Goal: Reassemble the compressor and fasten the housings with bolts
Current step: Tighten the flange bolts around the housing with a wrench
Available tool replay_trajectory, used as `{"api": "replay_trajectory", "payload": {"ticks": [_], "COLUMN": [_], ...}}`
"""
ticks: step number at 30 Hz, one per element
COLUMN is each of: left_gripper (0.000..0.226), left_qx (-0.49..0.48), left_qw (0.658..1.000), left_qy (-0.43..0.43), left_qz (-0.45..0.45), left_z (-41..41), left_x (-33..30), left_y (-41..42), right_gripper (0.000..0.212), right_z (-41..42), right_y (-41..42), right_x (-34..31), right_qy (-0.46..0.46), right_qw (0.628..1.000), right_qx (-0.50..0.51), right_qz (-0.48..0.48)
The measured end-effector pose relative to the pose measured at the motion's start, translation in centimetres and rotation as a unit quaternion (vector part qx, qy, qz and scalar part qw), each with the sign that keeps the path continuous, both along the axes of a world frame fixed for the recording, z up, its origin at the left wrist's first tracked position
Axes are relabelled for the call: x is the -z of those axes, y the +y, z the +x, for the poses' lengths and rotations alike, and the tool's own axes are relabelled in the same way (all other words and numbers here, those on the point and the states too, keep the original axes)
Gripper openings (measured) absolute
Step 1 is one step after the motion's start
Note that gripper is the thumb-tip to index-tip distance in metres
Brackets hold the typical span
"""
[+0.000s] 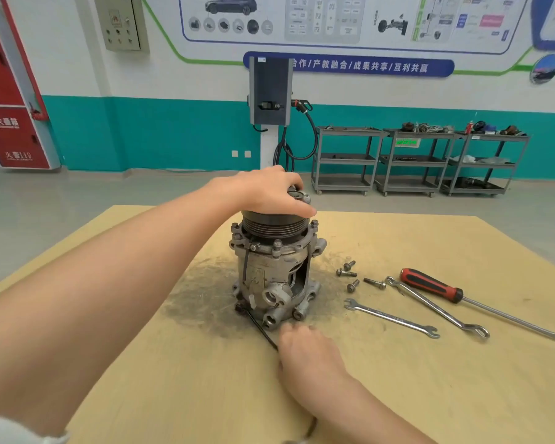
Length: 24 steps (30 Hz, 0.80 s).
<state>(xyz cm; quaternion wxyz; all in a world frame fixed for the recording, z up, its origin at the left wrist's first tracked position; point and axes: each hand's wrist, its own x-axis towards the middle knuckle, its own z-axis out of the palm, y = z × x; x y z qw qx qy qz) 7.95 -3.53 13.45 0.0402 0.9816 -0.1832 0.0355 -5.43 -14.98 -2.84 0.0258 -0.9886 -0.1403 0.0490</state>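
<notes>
A grey metal compressor (269, 270) stands upright in the middle of the wooden table (398, 379), with its black grooved pulley (271, 224) on top. My left hand (269, 190) lies over the pulley's hub and grips it from above. My right hand (305, 350) rests on the table just in front of the compressor's base, fingers curled beside a thin black wire (260, 328) that runs from the base; whether it pinches the wire I cannot tell. Several loose bolts (353, 277) lie to the right of the compressor.
Two spanners (394, 318) (436, 307) and a red-handled screwdriver (436, 286) lie on the table's right side. A dark greasy stain (199, 293) surrounds the compressor. Beyond the table are a charging post (271, 91) and grey shelf carts (417, 161) along the wall.
</notes>
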Motion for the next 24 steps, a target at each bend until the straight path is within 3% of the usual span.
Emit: {"api": "replay_trajectory", "payload": {"ticks": [6,10,14,20,24], "left_gripper": [0.066,0.065,0.065,0.064,0.065], "left_qx": [-0.019,-0.026,-0.028,-0.029,-0.028], "left_qw": [0.999,0.998,0.997,0.995,0.995], "left_qy": [-0.048,-0.055,-0.071,-0.086,-0.090], "left_qz": [0.013,0.022,0.034,0.037,0.037], "left_z": [-0.3,-0.2,-0.2,-0.1,0.1], "left_x": [0.6,0.6,0.9,1.1,1.2], "left_y": [-0.4,-0.6,-0.6,-0.6,-0.7], "right_gripper": [0.062,0.055,0.106,0.131,0.133], "right_z": [3.1,5.2,7.4,8.8,9.5], "right_y": [-3.9,-5.1,-6.3,-6.9,-6.9], "right_x": [-0.4,0.6,0.9,1.7,2.0], "right_qy": [-0.052,-0.038,0.009,-0.041,-0.055], "right_qw": [0.996,0.991,0.978,0.992,0.994], "right_qx": [0.078,0.089,0.095,-0.009,-0.039], "right_qz": [0.004,0.094,0.187,0.116,0.088]}}
